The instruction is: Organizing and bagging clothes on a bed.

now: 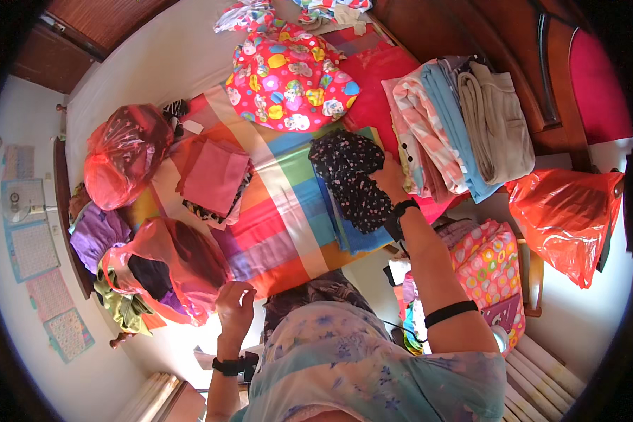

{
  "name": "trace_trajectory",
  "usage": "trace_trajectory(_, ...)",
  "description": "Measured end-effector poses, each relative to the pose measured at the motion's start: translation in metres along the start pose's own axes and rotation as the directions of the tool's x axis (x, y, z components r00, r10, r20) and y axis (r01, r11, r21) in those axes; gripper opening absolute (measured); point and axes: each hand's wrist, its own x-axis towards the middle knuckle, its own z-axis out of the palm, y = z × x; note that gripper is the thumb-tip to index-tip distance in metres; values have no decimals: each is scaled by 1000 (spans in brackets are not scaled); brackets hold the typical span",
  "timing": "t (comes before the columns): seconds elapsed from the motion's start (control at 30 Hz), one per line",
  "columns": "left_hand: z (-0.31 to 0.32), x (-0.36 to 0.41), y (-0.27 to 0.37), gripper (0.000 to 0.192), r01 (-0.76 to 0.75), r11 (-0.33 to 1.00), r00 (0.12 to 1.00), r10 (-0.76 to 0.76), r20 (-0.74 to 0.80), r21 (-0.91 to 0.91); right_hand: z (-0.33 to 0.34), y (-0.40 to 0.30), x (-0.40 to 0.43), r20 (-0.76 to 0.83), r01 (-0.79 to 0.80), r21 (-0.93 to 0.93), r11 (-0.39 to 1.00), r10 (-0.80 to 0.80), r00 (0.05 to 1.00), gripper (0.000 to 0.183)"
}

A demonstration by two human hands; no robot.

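Note:
My right hand (390,176) is at the right edge of a black cloth garment with a small floral print (353,176), its thumb on the top and the other fingertips partly hidden. Beneath that garment lies blue folded cloth (361,240) at the bed's near edge. My left hand (236,308) hovers by the bed's near edge, loosely curled, with a gap between thumb and fingers and nothing seen in it. Beside it, an opened translucent red plastic bag (195,264) holds dark and purple cloth. Farther in, folded pink cloth (216,171) tops a small pile with a black patterned piece.
A multicoloured checked bedsheet (264,221) covers the bed. Folded clothes (453,126) stand stacked at right, near the wooden headboard (469,47). A red cartoon-print cloth bundle (295,79) lies at the far side. Another red bag (129,155) sits left; one more (564,221) hangs right.

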Motion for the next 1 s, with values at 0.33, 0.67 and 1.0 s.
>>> trace_trajectory(0.33, 5, 25, 9, 9, -1, 998, 1000, 2, 10, -56, -12, -39, -13, 123, 93, 686, 722, -241, 963, 52)
trace_trajectory(0.67, -10, 16, 4, 12, 51, 999, 994, -51, -96, -11, -75, -170, 56, -53, 160, 903, 398, -267, 962, 50)
trace_trajectory(1.0, -88, -51, -77, 25, 324, 913, 819, -138, -558, 250, 56, -83, -61, 396, 1, 604, 797, -302, 867, 32)
